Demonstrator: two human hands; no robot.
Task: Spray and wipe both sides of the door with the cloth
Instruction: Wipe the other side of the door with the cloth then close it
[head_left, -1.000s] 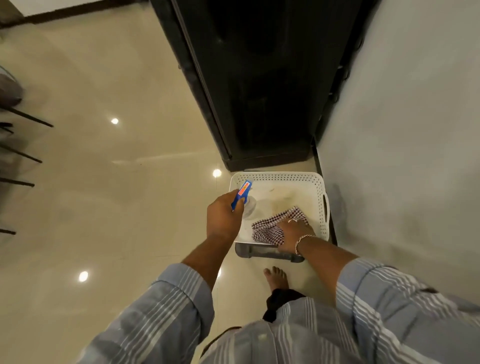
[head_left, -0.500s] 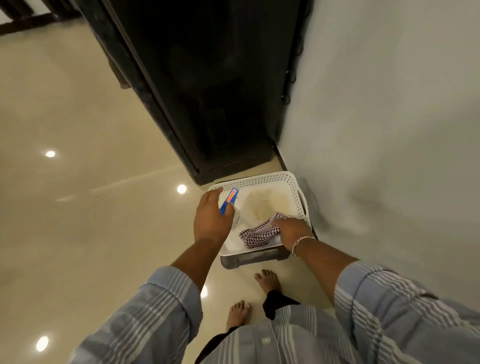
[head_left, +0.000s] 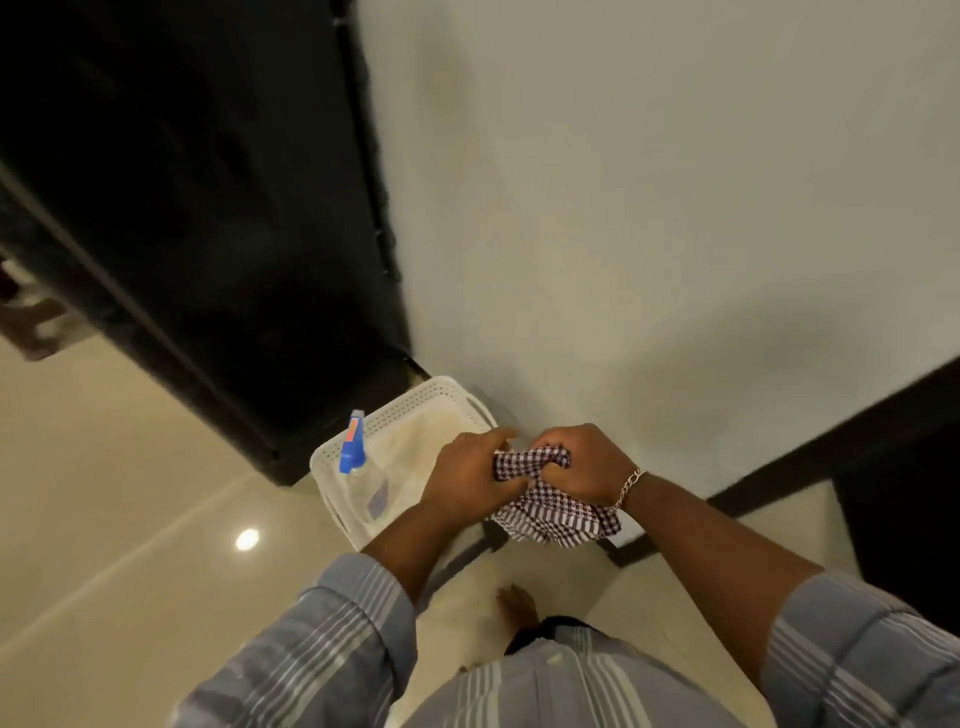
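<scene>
My left hand (head_left: 462, 480) covers the near right part of the basket (head_left: 400, 415), and my right hand (head_left: 582, 467) and the cloth (head_left: 556, 519) hide its right rim. My right fingers are buried in the cloth. The spray bottle (head_left: 358, 467) label is too blurred to read. The door (head_left: 208, 208) runs off the top edge

- You're indoors, in what looks like a home: glossy cream tiled floor (head_left: 130, 519) at 8 o'clock.
- Dark door (head_left: 208, 234) at 11, plain painted wall (head_left: 649, 208) at 1.
</scene>
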